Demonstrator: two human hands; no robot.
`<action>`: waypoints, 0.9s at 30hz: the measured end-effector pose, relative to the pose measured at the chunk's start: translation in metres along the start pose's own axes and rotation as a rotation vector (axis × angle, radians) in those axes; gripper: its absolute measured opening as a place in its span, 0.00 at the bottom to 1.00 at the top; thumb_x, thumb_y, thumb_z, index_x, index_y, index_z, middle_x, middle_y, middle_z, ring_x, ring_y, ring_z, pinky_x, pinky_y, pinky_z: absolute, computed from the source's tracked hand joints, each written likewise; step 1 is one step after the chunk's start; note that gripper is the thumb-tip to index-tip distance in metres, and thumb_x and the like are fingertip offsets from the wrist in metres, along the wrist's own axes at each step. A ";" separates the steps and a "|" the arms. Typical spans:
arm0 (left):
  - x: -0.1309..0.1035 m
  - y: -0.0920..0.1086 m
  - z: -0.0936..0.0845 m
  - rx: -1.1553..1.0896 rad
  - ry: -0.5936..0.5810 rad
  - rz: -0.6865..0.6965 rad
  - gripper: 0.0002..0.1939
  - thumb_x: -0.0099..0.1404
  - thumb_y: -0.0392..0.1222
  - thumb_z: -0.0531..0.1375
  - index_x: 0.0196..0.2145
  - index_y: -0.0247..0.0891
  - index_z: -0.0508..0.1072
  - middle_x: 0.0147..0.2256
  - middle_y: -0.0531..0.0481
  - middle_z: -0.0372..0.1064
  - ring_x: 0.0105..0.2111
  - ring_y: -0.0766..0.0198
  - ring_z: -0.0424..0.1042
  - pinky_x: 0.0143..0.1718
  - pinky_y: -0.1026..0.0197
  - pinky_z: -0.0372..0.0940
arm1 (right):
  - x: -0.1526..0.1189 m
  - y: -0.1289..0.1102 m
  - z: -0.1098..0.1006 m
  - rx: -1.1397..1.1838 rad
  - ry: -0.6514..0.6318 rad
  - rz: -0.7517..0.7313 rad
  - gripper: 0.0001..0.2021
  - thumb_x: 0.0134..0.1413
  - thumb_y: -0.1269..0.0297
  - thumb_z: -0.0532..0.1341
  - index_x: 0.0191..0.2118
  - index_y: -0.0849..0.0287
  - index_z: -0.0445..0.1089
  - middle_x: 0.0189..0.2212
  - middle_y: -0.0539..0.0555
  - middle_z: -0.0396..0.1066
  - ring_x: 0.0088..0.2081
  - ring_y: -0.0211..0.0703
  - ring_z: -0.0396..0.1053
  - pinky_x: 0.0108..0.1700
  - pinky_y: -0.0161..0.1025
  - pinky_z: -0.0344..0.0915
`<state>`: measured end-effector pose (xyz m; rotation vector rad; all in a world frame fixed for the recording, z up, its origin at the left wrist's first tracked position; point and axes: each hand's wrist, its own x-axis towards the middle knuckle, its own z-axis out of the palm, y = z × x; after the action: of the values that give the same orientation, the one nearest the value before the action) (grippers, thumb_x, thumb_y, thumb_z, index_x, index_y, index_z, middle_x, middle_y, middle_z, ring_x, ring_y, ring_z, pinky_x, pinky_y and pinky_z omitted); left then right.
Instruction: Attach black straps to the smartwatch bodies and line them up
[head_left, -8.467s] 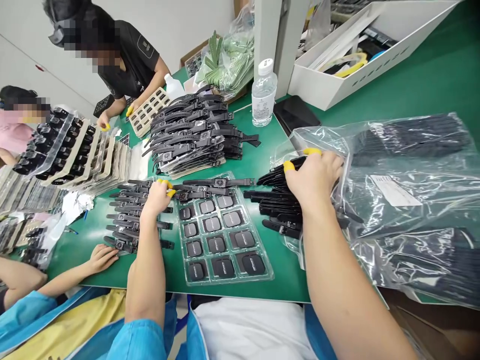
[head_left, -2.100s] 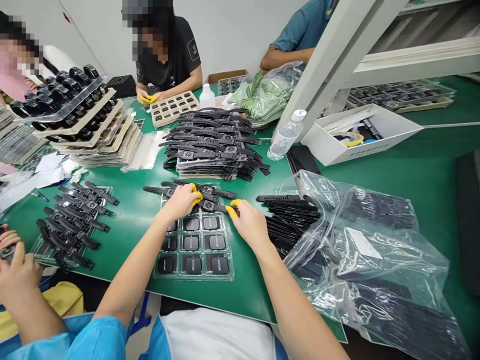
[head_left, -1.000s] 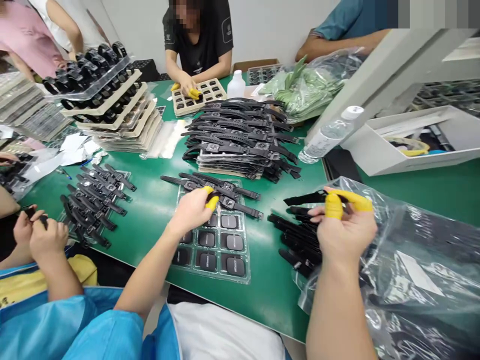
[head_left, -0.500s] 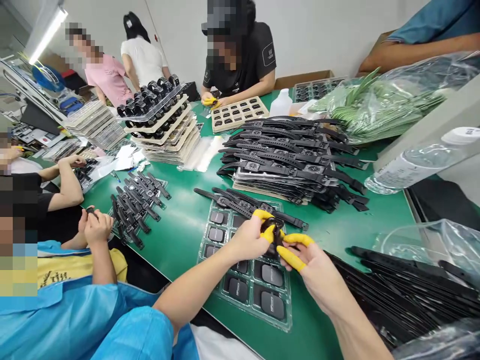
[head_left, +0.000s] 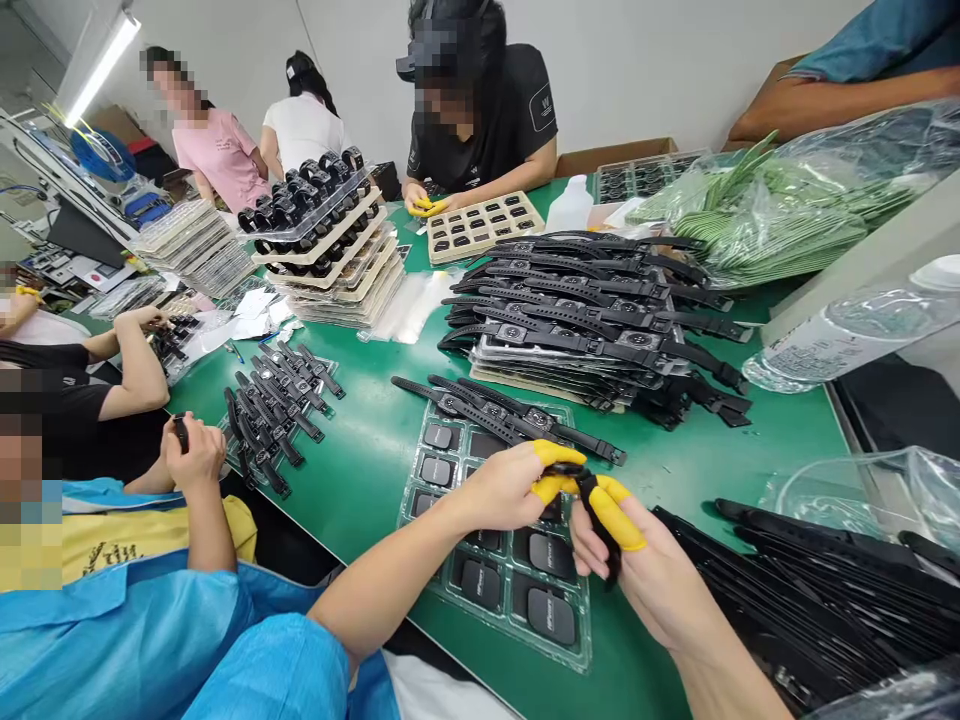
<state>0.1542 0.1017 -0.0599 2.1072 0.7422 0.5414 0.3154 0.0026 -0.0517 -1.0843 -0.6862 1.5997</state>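
Note:
My left hand (head_left: pixel 510 488), in yellow finger cots, pinches a dark watch case (head_left: pixel 564 468). On its right side my right hand (head_left: pixel 645 560), also in yellow cots, grips a black watch strap (head_left: pixel 606 540) where it meets the case. Fingers hide most of the joint, so I cannot tell whether the strap is attached. Beneath both hands lies a clear blister tray (head_left: pixel 504 625) with square black watch faces (head_left: pixel 552 614) in its pockets. Several strapped watches (head_left: pixel 517 415) rest across the tray's far end.
Stacked trays of strapped watches (head_left: pixel 570 320) stand beyond my hands. Loose black straps (head_left: pixel 817 590) lie at right, near a water bottle (head_left: pixel 840 325) and bagged green straps (head_left: pixel 810 215). A co-worker's hands (head_left: pixel 193 452) are at left, beside another watch tray (head_left: pixel 277 410).
Both hands have shifted slightly right with the watch. It has turned, and the strap now hangs down along my right palm.

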 end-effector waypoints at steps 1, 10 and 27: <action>0.000 -0.001 -0.001 0.016 -0.001 0.051 0.20 0.73 0.35 0.52 0.61 0.35 0.69 0.59 0.37 0.73 0.61 0.52 0.72 0.63 0.50 0.68 | 0.001 0.000 0.000 -0.018 0.010 -0.008 0.19 0.66 0.44 0.64 0.35 0.53 0.66 0.20 0.44 0.58 0.22 0.37 0.54 0.27 0.38 0.65; -0.001 -0.004 -0.006 0.097 -0.119 0.120 0.30 0.66 0.28 0.52 0.65 0.37 0.67 0.61 0.38 0.71 0.62 0.52 0.69 0.66 0.47 0.66 | -0.001 0.003 -0.005 -0.073 -0.074 0.069 0.21 0.63 0.42 0.66 0.34 0.56 0.69 0.18 0.46 0.63 0.19 0.35 0.53 0.23 0.35 0.55; -0.002 0.003 -0.002 0.183 -0.069 0.146 0.24 0.75 0.39 0.50 0.66 0.32 0.65 0.58 0.34 0.69 0.61 0.51 0.68 0.64 0.49 0.67 | 0.002 0.000 -0.002 0.209 -0.009 0.063 0.23 0.62 0.46 0.69 0.27 0.57 0.64 0.17 0.44 0.55 0.19 0.31 0.47 0.21 0.33 0.49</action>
<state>0.1524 0.1003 -0.0566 2.3510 0.6215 0.4922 0.3170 0.0041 -0.0534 -0.9539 -0.4825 1.6899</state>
